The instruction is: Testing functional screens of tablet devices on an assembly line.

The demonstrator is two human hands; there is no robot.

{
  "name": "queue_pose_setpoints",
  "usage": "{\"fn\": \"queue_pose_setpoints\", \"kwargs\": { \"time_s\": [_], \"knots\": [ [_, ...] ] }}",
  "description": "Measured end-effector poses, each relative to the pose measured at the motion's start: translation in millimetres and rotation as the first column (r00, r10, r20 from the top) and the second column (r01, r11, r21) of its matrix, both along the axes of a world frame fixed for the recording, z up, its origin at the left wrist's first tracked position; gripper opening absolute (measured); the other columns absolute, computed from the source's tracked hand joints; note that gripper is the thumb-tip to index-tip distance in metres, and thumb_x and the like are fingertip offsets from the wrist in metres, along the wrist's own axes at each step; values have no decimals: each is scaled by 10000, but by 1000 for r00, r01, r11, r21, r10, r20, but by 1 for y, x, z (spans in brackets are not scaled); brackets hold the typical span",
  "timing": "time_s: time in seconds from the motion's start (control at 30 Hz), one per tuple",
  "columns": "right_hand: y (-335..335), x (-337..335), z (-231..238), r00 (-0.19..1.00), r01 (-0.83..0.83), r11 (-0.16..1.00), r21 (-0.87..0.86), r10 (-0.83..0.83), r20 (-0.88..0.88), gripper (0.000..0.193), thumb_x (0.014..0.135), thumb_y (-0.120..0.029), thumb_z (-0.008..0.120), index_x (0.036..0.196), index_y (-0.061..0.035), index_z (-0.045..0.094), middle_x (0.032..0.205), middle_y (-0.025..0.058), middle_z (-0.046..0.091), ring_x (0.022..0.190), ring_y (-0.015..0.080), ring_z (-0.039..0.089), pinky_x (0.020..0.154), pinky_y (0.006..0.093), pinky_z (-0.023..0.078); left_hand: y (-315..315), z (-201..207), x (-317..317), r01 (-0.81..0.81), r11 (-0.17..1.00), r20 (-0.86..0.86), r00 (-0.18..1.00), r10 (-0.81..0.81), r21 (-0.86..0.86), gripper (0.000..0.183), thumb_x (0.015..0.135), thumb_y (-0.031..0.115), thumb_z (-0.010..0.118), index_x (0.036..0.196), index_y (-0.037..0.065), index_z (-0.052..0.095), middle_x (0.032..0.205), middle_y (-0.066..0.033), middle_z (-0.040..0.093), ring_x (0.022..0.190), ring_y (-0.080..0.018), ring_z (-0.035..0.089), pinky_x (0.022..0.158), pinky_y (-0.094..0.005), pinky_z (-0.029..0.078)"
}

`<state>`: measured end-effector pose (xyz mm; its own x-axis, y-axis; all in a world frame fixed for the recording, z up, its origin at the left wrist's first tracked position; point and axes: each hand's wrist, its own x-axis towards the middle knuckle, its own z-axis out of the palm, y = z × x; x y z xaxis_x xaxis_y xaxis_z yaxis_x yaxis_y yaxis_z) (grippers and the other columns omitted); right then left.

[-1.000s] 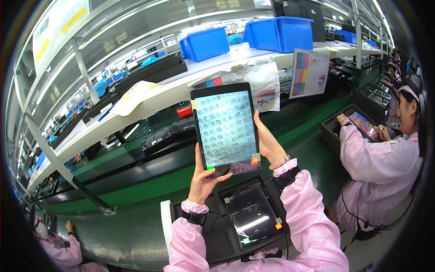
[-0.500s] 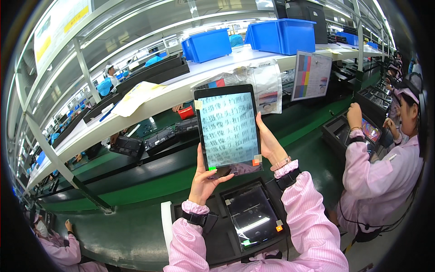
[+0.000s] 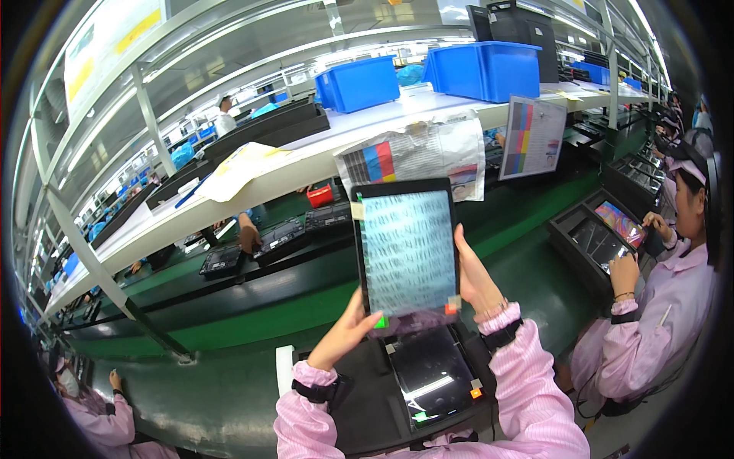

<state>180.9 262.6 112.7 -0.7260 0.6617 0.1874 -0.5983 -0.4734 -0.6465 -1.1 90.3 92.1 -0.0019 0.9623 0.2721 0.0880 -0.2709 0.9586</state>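
Observation:
A lit tablet (image 3: 409, 252) with a black frame is held upright in front of me, its screen showing rows of dark marks. Small coloured stickers sit at its edges. My left hand (image 3: 345, 333) grips the lower left corner, thumb on the front. Along the lower right edge my right hand (image 3: 475, 281) is closed on the same tablet; most of its fingers are hidden behind it. Below lies a second tablet (image 3: 432, 371) with a dark, glossy screen, resting in a black tray (image 3: 348, 417) between my forearms.
Beyond the tablet, a printed colour sheet (image 3: 436, 138) hangs from a white shelf (image 3: 367, 130) bearing blue bins (image 3: 483, 73). Black devices (image 3: 279, 237) line a lower ledge, with another person's hand (image 3: 248, 233) there. A co-worker (image 3: 650, 314) handles a tray (image 3: 577, 237) at right.
Both my hands have brought the lit tablet lower and slightly right, toward the tablet in the tray. At right, the co-worker's raised hand has come down beside their tray.

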Motion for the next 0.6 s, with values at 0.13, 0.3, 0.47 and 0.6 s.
{"fn": "queue_pose_setpoints", "kwargs": {
  "time_s": [0.13,0.3,0.47,0.6],
  "knots": [
    [-39,20,-16,998,41,996,-85,-36,56,525,931,-467,367,1212,-41,491,1173,69,561,1030,171,558,878,319,461,-3,4,24,-183,983,130,975,179,17,377,929,122,485,1266,8,358,1220,-56,462,1127,-122,429,964,-271,331],
    [-71,37,-44,991,80,989,-126,-65,121,527,944,-453,338,1203,-22,497,1170,74,560,1029,160,556,870,307,463,-2,0,32,-215,976,271,938,215,-31,271,937,156,483,1162,12,440,1098,-26,527,1027,-89,472,910,-247,358],
    [-82,50,-37,946,159,987,6,-154,284,547,947,-456,332,1151,15,522,1113,71,586,979,133,571,843,282,468,-7,-16,35,-282,959,186,943,277,1,277,951,173,457,1181,20,432,1101,-30,528,1001,-76,474,874,-239,379],
    [-78,58,-25,905,176,982,65,-188,381,554,939,-472,348,1106,14,555,1054,55,609,939,102,574,812,255,463,-30,-13,47,-159,986,225,960,168,-59,329,946,146,454,1234,26,352,1145,-41,479,1030,-91,439,862,-247,374]
  ]
}}
